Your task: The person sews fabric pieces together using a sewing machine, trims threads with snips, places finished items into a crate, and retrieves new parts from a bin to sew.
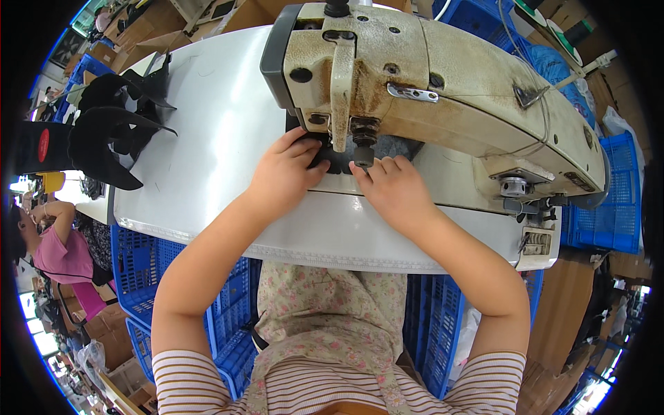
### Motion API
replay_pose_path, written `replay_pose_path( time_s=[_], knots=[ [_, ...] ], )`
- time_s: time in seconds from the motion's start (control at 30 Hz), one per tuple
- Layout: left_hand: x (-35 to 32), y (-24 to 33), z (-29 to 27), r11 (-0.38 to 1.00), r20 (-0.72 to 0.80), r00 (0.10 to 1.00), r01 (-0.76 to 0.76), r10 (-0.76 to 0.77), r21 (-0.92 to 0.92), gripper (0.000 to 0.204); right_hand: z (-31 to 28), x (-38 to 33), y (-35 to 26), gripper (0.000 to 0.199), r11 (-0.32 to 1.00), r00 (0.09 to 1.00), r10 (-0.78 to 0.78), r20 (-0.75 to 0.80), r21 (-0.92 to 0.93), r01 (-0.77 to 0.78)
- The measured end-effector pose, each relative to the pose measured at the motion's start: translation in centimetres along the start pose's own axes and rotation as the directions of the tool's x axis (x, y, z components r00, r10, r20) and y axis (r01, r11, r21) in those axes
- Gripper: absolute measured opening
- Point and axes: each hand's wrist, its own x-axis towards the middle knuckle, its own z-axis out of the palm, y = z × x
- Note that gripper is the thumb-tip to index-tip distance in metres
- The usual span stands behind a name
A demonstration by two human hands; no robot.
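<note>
While the worn cream-coloured industrial sewing machine (443,83) looms over the white table (207,138), both hands press a dark grey piece of soft fabric (398,147) flat under its needle head. The left hand (283,176) lies with fingers spread and flat on the cloth, gripping nothing; the right hand (395,190) does the same just beside the presser foot (362,155), fingertips down. That cloth looks light, limp and likely to shift, so it is probably best held by flat palms near the seam rather than pinched. Room is tight under the machine arm; the table's near edge (332,259) lies close behind the wrists, with open surface to the left before a pile of black cut pieces (111,131).
</note>
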Motion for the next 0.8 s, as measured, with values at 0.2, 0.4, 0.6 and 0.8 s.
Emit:
replay_pose_path(
  time_s=[0.2,0.4,0.6,0.8],
  knots=[
    [0.8,-0.4,-0.4,0.993,0.098,0.993,0.070,-0.061,-0.093,0.013,-0.2,-0.2,0.4,0.032,0.997,1.000,-0.001,0.001,0.081,0.001],
    [1.1,-1.3,0.1,0.995,0.017,1.000,0.007,-0.005,-0.099,0.007,-0.1,0.3,0.4,0.023,0.996,0.999,0.007,-0.037,0.090,-0.003],
    [1.3,-3.0,0.7,0.986,-0.037,0.999,-0.009,0.002,-0.169,0.002,0.5,1.0,0.2,0.010,0.997,0.996,0.029,-0.081,0.074,-0.023],
    [2.0,-3.7,0.6,0.959,0.167,0.975,0.183,-0.149,-0.217,0.011,0.9,1.5,0.0,0.005,0.996,0.993,0.073,-0.088,0.049,-0.069]
  ],
)
